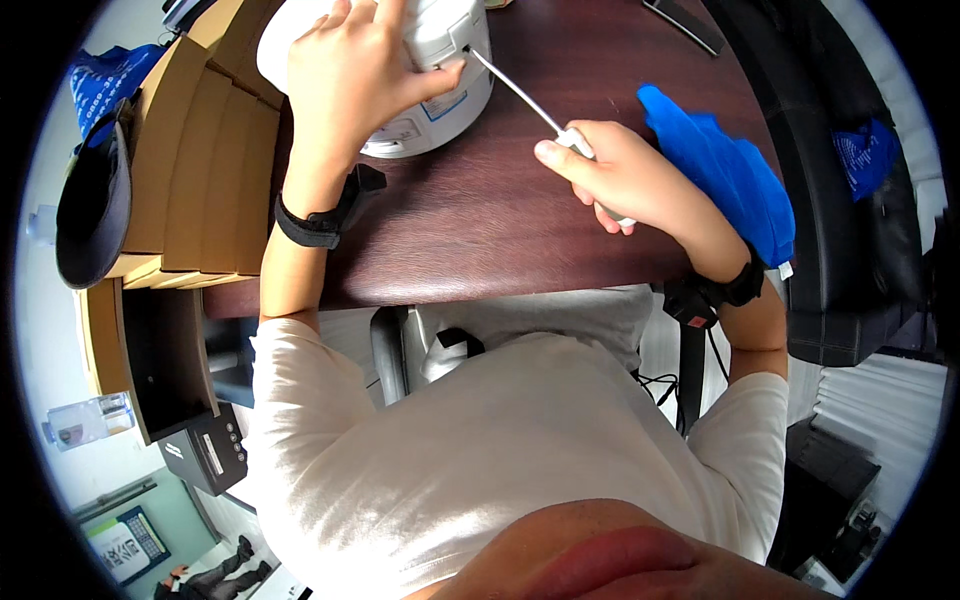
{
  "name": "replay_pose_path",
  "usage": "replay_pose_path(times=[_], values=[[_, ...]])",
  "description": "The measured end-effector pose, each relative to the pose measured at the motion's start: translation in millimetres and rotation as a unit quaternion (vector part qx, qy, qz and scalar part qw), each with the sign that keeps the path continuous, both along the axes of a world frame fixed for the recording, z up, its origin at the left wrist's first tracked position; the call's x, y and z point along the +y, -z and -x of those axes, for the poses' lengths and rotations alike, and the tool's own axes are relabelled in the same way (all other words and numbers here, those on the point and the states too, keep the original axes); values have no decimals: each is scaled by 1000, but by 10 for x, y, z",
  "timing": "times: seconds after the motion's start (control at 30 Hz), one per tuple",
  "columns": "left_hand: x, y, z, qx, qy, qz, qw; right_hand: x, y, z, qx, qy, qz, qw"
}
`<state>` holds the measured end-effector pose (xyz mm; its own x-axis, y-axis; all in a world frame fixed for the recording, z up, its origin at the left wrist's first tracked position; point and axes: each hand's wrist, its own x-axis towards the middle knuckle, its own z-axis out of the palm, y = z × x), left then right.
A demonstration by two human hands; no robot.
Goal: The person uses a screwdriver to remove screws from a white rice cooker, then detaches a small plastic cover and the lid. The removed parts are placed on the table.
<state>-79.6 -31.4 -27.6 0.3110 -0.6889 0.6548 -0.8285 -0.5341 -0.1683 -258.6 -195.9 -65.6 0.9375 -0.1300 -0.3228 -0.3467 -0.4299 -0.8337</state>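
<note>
A round white appliance with labels on its side stands on the dark red-brown table, partly cut off by the top edge of the view. My left hand rests on it, fingers spread over the top and thumb stretched toward its right side. In my right hand is a screwdriver with a white and grey handle and a long thin metal shaft. The shaft slants up and left, its tip at a small dark hole in the appliance's side. Whether a screw sits in that hole cannot be seen.
A blue cloth lies beside my right forearm. Farther off is a dark flat device. Cardboard boxes with a dark cap line the left side. A black padded seat stands right of the table.
</note>
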Motion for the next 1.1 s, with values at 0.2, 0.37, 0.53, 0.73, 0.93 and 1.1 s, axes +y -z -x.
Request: replay_pose_path(times=[0.2,0.37,0.53,0.73,0.93,1.1], values=[[44,-9,-34,6,18,5,1000,-125,179,83,-62,56,-367,927],[110,46,-108,-41,1,-10,999,-134,310,55,-89,55,-420,902],[-28,118,-145,6,80,-20,997,-87,365,152,-102,96,-371,918],[-37,162,-111,-18,85,31,996,-159,361,230,-127,101,-315,935],[-45,212,-97,-30,89,25,995,-256,441,254,-122,86,-296,944],[-33,201,-88,-26,84,13,996,-238,481,254,-140,69,-291,944]])
